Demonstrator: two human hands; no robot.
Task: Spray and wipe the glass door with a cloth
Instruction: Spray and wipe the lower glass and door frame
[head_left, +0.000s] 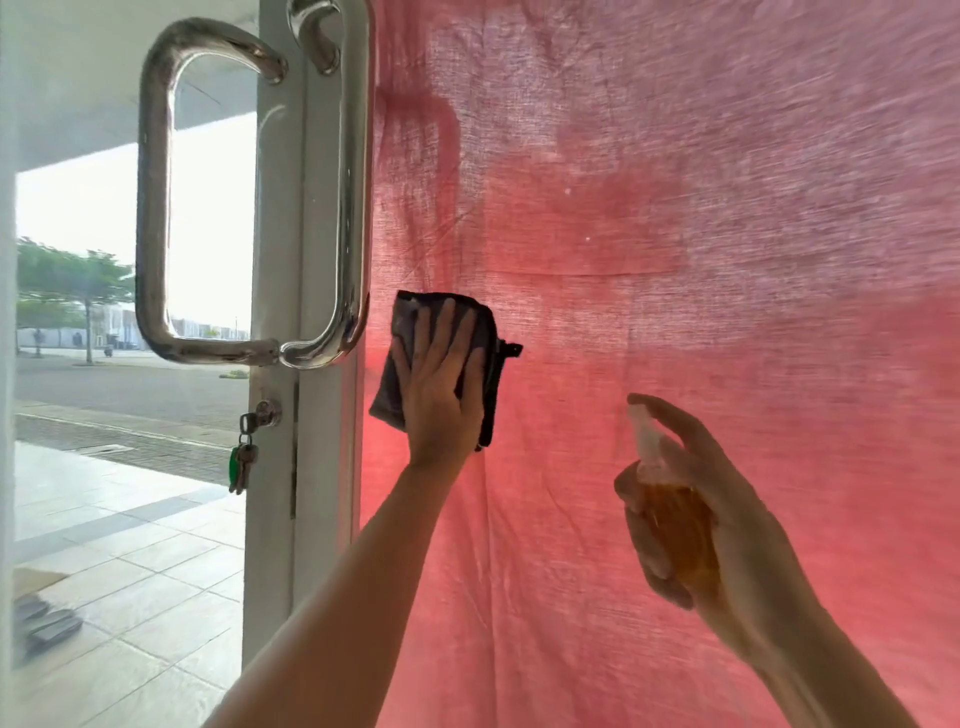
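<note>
The glass door (675, 260) fills the right of the view, with a pink-red fabric showing behind the pane. My left hand (441, 384) presses a dark folded cloth (491, 364) flat against the glass, fingers straight and spread, just right of the door's white frame. Lower right, my right hand (727, 525) grips a small clear spray bottle (670, 514) of amber liquid, its index finger lying over the nozzle, which points up and left toward the glass. The bottle is held away from the cloth.
Two curved steel pull handles (156, 208) are mounted on the white door frames (275, 467) at left. A bunch of keys with a green tag (241, 457) hangs from the lock. Through the left pane, a tiled porch, a road and trees are visible.
</note>
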